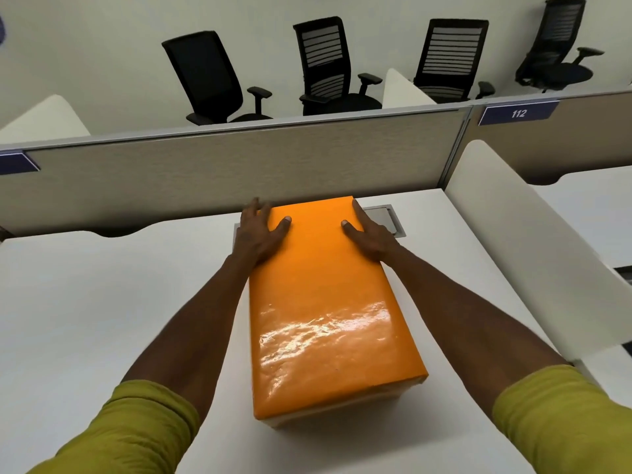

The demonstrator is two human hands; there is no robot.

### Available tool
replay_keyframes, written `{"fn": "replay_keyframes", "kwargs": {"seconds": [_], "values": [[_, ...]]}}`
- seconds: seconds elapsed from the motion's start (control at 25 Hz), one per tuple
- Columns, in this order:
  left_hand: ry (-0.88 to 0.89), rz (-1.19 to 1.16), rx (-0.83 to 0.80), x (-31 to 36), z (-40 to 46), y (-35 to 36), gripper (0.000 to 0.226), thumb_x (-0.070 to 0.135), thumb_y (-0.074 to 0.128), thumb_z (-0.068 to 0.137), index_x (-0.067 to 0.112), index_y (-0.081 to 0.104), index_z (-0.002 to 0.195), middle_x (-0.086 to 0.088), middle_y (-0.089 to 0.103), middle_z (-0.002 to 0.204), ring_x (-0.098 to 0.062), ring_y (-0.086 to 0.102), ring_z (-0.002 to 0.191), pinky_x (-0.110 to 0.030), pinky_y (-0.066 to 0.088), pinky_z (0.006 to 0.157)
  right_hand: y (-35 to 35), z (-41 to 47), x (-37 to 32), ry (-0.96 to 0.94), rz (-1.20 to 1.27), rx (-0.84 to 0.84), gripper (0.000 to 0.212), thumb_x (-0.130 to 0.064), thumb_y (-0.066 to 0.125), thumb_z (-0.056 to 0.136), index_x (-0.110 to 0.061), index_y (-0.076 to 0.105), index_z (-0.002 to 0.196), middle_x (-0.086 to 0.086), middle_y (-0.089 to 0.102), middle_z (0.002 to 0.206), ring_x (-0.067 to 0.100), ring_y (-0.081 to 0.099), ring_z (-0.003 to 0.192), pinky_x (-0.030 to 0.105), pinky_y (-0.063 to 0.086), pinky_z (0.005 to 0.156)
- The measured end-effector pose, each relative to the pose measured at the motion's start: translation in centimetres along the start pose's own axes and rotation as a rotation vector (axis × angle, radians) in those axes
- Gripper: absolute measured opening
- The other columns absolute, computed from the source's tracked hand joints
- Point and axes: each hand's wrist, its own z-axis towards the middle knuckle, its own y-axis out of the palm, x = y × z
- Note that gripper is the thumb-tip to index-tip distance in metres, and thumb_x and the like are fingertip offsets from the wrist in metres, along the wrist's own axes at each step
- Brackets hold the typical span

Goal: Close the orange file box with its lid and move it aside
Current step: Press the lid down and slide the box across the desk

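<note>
The orange file box (325, 302) stands lengthwise in the middle of the white desk (102, 319), with its glossy orange lid on top. My left hand (258, 236) grips the far left edge of the lid, thumb on top and fingers down the side. My right hand (371, 236) grips the far right edge the same way. A paler strip of the box body shows under the lid at the near end. Both forearms run alongside the box, in yellow-green sleeves pushed up.
A metal cable hatch (386, 218) is set into the desk behind the box. A beige partition (222, 172) closes the desk's far side, and a white side divider (519, 241) stands to the right. Several black office chairs (328, 66) are beyond the partition.
</note>
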Motion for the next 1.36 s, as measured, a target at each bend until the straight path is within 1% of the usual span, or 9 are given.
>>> {"fn": "replay_keyframes", "kwargs": {"seconds": [0.08, 0.2, 0.32, 0.44, 0.56, 0.72, 0.92, 1.08, 1.36], "values": [[-0.044, -0.166, 0.128, 0.6, -1.2, -0.7, 0.072, 0.046, 0.058, 0.099, 0.015, 0.031, 0.158, -0.013, 0.011, 0.171, -0.031, 0.013, 0.158, -0.049, 0.023, 0.124, -0.7, -1.4, -0.5, 0.010, 0.155, -0.015, 0.080, -0.054, 0.039, 0.101, -0.036, -0.016, 0.157, 0.012, 0.016, 0.167, 0.041, 0.032, 0.146, 0.053, 0.032, 0.113], [-0.151, -0.372, 0.263, 0.5, -6.5, -1.2, 0.071, 0.040, 0.064, 0.096, 0.014, 0.037, 0.156, -0.014, 0.030, 0.166, -0.030, 0.029, 0.153, -0.047, 0.029, 0.123, -1.1, -6.5, 0.3, 0.043, 0.259, 0.018, 0.085, -0.062, 0.048, 0.094, -0.043, -0.005, 0.158, 0.002, 0.014, 0.168, 0.032, 0.028, 0.149, 0.051, 0.031, 0.114], [-0.325, -0.603, 0.168, -0.5, -15.9, -0.2, 0.080, 0.054, 0.068, 0.087, 0.028, 0.036, 0.155, -0.005, 0.041, 0.161, -0.028, 0.044, 0.145, -0.046, 0.041, 0.112, 0.7, -14.7, 3.1, 0.112, 0.383, 0.066, 0.086, -0.067, 0.057, 0.085, -0.051, 0.011, 0.155, -0.004, 0.032, 0.163, 0.024, 0.041, 0.142, 0.046, 0.040, 0.106], [-0.368, -0.596, 0.062, -0.4, -25.1, 1.2, 0.100, 0.079, 0.067, 0.071, 0.045, 0.026, 0.156, 0.005, 0.039, 0.163, -0.025, 0.048, 0.143, -0.045, 0.046, 0.109, 2.8, -22.6, 5.2, 0.119, 0.519, 0.027, 0.090, -0.060, 0.069, 0.080, -0.067, 0.008, 0.147, -0.012, 0.032, 0.162, 0.016, 0.042, 0.141, 0.041, 0.042, 0.102], [-0.142, -0.386, 0.016, -0.2, -30.8, 2.0, 0.121, 0.090, 0.066, 0.059, 0.054, 0.004, 0.156, 0.018, 0.009, 0.171, -0.011, 0.024, 0.154, -0.042, 0.033, 0.120, 4.3, -27.0, 6.3, -0.011, 0.360, 0.036, 0.112, -0.059, 0.084, 0.067, -0.067, 0.006, 0.147, -0.019, 0.023, 0.163, 0.010, 0.040, 0.141, 0.037, 0.044, 0.106], [0.222, -0.030, 0.011, -1.0, -32.4, 3.1, 0.117, 0.061, 0.080, 0.073, 0.053, -0.001, 0.157, 0.016, -0.019, 0.170, -0.022, -0.010, 0.160, -0.041, 0.022, 0.112, 7.6, -28.2, 6.0, -0.218, -0.069, 0.224, 0.113, -0.050, 0.086, 0.070, -0.045, 0.015, 0.157, -0.017, -0.005, 0.167, 0.011, 0.021, 0.149, 0.034, 0.041, 0.103], [0.133, -0.219, 0.057, -1.9, -31.7, 3.1, 0.114, 0.035, 0.086, 0.078, 0.062, 0.004, 0.153, 0.012, -0.008, 0.172, -0.022, 0.011, 0.158, -0.033, 0.033, 0.113, 9.3, -27.4, 6.5, -0.226, -0.057, 0.398, 0.104, -0.038, 0.089, 0.070, -0.036, 0.030, 0.156, -0.002, 0.021, 0.166, 0.029, 0.043, 0.141, 0.043, 0.052, 0.098], [0.077, -0.274, 0.034, -2.3, -31.5, 3.2, 0.105, 0.031, 0.087, 0.077, 0.049, 0.016, 0.153, -0.001, 0.004, 0.172, -0.031, 0.030, 0.152, -0.041, 0.042, 0.114, 9.6, -27.2, 6.4, -0.227, 0.025, 0.407, 0.107, -0.032, 0.092, 0.066, -0.040, 0.032, 0.154, -0.002, 0.055, 0.141, 0.015, 0.056, 0.120, 0.036, 0.055, 0.095], [0.054, -0.299, 0.057, -5.4, -31.9, -0.8, 0.105, 0.029, 0.087, 0.076, 0.053, 0.016, 0.149, 0.003, 0.008, 0.172, -0.029, 0.034, 0.150, -0.043, 0.044, 0.113, 12.8, -27.9, 2.4, -0.228, 0.019, 0.452, 0.110, -0.028, 0.094, 0.063, -0.027, 0.035, 0.155, 0.010, 0.060, 0.135, 0.029, 0.061, 0.115, 0.040, 0.054, 0.091]]}}
